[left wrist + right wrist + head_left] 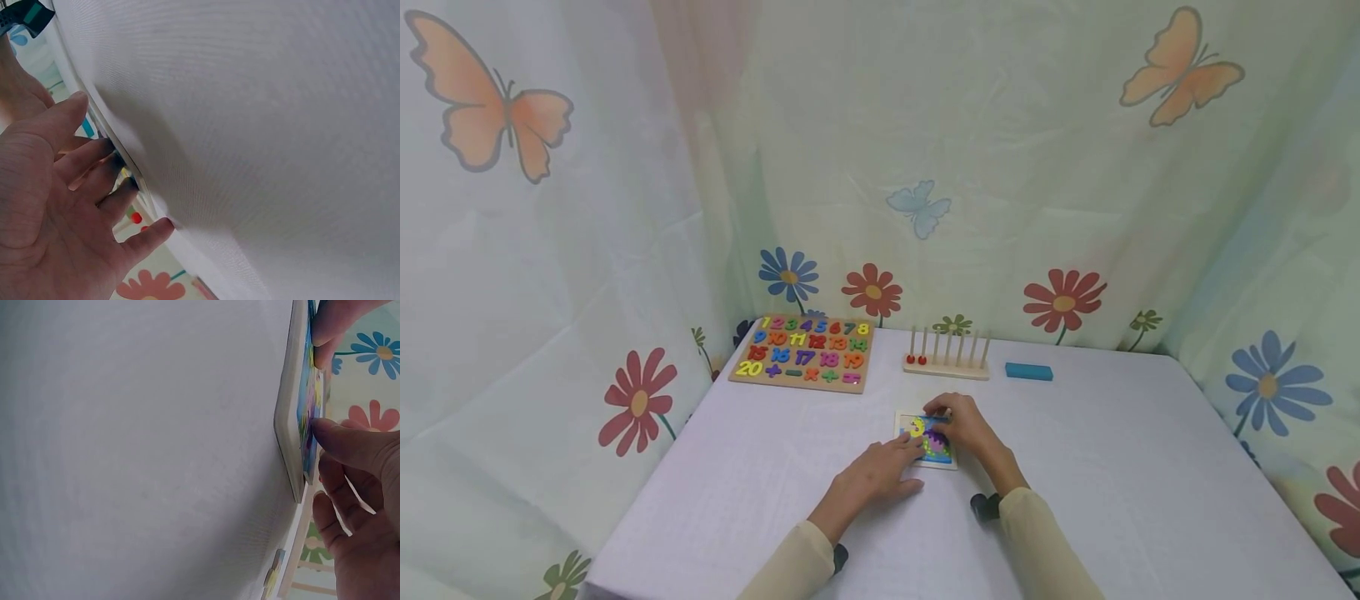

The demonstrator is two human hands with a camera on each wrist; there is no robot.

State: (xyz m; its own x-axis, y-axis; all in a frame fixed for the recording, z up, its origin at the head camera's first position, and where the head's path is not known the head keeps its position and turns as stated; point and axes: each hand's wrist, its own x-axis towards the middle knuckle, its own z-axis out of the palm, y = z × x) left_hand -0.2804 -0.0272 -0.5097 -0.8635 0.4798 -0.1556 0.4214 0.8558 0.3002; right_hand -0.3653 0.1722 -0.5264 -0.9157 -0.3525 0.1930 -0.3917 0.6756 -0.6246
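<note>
A small wooden picture puzzle [936, 462] with a pale frame and a blue, yellow and purple picture lies on the white table. My left hand [880, 471] rests its extended fingertips on the puzzle's left side, thumb spread apart; the left wrist view shows this palm [69, 206]. At the puzzle's upper right, my right hand [966, 425] pinches a blue puzzle piece [308, 459] at the board. In the right wrist view its thumb [347, 444] lies against that piece, with the other fingers bent behind. The right hand covers part of the picture.
At the back left lies a number board [805, 357] with colourful numerals. Behind the puzzle stands a wooden peg counter [951, 371] with red beads on its left pegs. A blue block [1028, 372] lies to its right. A small yellow-and-blue piece [274, 575] shows beyond the right hand.
</note>
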